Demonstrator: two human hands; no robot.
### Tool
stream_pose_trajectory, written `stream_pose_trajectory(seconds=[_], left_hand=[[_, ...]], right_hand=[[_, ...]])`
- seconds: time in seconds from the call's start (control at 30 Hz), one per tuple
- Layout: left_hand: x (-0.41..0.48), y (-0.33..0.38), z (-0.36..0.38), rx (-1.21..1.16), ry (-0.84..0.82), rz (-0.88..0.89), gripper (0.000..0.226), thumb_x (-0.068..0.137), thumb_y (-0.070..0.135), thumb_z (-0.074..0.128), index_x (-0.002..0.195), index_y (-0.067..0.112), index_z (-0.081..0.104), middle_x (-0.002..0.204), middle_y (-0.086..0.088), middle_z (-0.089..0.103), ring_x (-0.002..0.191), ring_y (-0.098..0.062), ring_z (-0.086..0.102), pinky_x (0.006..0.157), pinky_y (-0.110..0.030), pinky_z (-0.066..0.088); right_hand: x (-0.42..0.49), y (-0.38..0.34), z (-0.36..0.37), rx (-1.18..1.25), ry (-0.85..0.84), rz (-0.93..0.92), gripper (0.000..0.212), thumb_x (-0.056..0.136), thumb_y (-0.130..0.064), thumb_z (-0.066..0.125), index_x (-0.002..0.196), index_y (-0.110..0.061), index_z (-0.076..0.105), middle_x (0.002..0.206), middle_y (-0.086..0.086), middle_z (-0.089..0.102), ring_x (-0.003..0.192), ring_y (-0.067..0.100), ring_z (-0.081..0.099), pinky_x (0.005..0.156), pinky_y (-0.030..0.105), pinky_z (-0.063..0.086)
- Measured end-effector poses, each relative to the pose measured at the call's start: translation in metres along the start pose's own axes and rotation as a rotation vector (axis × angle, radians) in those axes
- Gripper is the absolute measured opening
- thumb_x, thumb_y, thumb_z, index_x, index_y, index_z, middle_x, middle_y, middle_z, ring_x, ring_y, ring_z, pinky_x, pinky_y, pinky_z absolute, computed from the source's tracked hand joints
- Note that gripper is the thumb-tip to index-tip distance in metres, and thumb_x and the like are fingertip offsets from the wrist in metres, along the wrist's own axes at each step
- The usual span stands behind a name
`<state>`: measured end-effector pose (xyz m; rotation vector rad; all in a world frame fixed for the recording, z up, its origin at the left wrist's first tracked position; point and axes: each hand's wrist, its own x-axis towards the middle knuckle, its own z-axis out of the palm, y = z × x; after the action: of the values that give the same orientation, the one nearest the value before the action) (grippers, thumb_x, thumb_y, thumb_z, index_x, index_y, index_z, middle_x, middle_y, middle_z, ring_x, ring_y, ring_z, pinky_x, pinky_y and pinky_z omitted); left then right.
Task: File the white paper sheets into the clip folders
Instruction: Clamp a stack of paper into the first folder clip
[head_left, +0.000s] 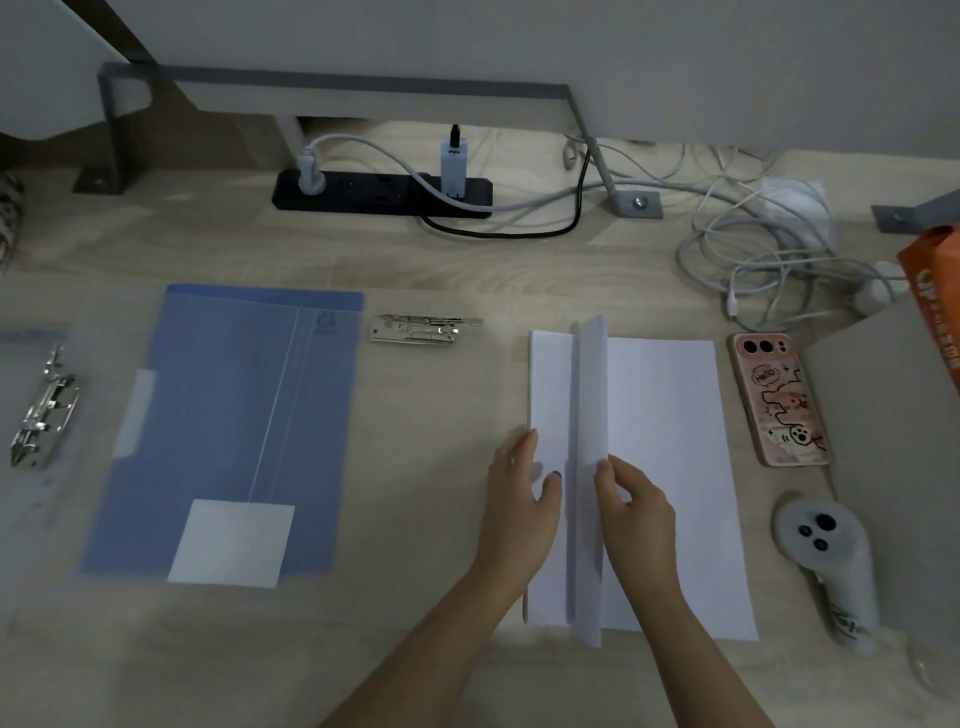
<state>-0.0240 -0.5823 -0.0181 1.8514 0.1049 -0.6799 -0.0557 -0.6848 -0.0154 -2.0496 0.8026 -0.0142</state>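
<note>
Dim, bluish indoor light, brightest strip on the pale wood-grain desk (467, 270) beneath the grey shelf, soft faint shadows, wide-angle bending at edges, slight overall blur

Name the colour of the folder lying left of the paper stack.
Light blue folder, seen in the head view.

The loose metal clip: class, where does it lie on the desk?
The loose metal clip lies in the head view's centre, between the blue folder and the white paper sheets, in front of the power strip.
</note>
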Motion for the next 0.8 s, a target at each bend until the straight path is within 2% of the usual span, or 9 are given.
stream_pose_trajectory(seconds=[0.1,0.17,0.23,0.33,0.43,0.53,0.6,0.7,0.8], left_hand=[[0.003,-0.003,0.004,0.058,-0.031,0.005,0.055,0.097,0.016,0.039,0.147,0.017,0.016,0.155,0.006,0.014,0.117,0.01,0.021,0.069,0.018,0.014],[0.001,-0.006,0.008,0.122,-0.064,0.021,0.059,0.098,0.02,0.038,0.148,0.019,0.007,0.157,0.009,0.003,0.129,0.008,0.014,0.087,0.014,0.008],[-0.001,-0.013,0.013,0.215,-0.094,0.056,0.062,0.098,0.023,0.037,0.148,0.02,0.001,0.157,0.01,-0.007,0.143,-0.002,-0.002,0.107,-0.007,0.003],[-0.003,-0.017,0.018,0.253,-0.081,0.052,0.063,0.098,0.025,0.037,0.148,0.022,-0.001,0.156,0.01,-0.014,0.144,-0.006,-0.011,0.108,-0.015,0.0],[-0.004,-0.017,0.018,0.206,-0.062,0.042,0.061,0.098,0.024,0.039,0.148,0.024,0.005,0.157,0.01,-0.01,0.143,-0.002,-0.007,0.104,-0.008,0.001],[-0.005,-0.016,0.017,0.184,-0.059,0.069,0.059,0.097,0.022,0.04,0.148,0.023,0.009,0.157,0.011,-0.006,0.133,0.009,-0.004,0.087,0.013,-0.004],[-0.006,-0.016,0.016,0.181,-0.069,0.08,0.059,0.098,0.02,0.04,0.148,0.022,0.01,0.157,0.012,-0.004,0.132,0.011,-0.001,0.08,0.018,-0.001],[-0.01,-0.015,0.017,0.107,-0.049,0.104,0.056,0.097,0.016,0.042,0.146,0.021,0.016,0.152,0.013,0.01,0.118,0.026,0.009,0.081,0.017,0.008],[-0.006,-0.008,0.018,-0.082,0.012,0.031,0.05,0.096,0.018,0.044,0.141,0.023,0.024,0.135,0.014,0.033,0.121,0.007,0.036,0.093,-0.001,0.03]], right_hand=[[-0.001,0.0,0.0,-0.006,-0.004,0.0,0.03,0.095,-0.018,0.045,0.089,0.002,0.065,0.088,0.019,0.066,0.073,0.018,0.06,0.081,0.04,0.051],[0.0,0.001,-0.001,-0.014,-0.01,-0.001,0.031,0.095,-0.019,0.044,0.085,0.002,0.064,0.081,0.018,0.065,0.066,0.017,0.057,0.072,0.035,0.051],[0.0,0.002,0.0,-0.015,-0.003,0.003,0.031,0.095,-0.018,0.045,0.083,0.004,0.063,0.08,0.02,0.065,0.068,0.023,0.058,0.066,0.031,0.049],[0.001,0.005,0.003,-0.023,-0.005,0.001,0.03,0.095,-0.017,0.045,0.077,0.002,0.06,0.075,0.016,0.063,0.062,0.013,0.053,0.06,0.019,0.041],[0.001,0.005,0.003,-0.016,-0.012,-0.001,0.03,0.095,-0.017,0.045,0.077,0.001,0.06,0.076,0.017,0.064,0.062,0.014,0.053,0.061,0.02,0.043],[0.001,0.004,0.002,-0.015,0.008,-0.011,0.03,0.095,-0.016,0.045,0.084,0.006,0.063,0.085,0.02,0.066,0.073,0.024,0.059,0.075,0.036,0.051],[0.001,0.004,0.003,-0.019,0.013,-0.02,0.03,0.095,-0.015,0.045,0.084,0.007,0.063,0.087,0.022,0.066,0.079,0.029,0.061,0.076,0.032,0.048],[0.001,0.005,0.004,-0.027,0.003,-0.029,0.03,0.095,-0.015,0.045,0.08,0.005,0.062,0.081,0.019,0.065,0.068,0.018,0.058,0.068,0.029,0.048],[0.002,0.007,0.003,-0.04,-0.006,-0.043,0.029,0.095,-0.017,0.044,0.08,0.0,0.062,0.077,0.012,0.064,0.063,0.007,0.052,0.064,0.027,0.046]])
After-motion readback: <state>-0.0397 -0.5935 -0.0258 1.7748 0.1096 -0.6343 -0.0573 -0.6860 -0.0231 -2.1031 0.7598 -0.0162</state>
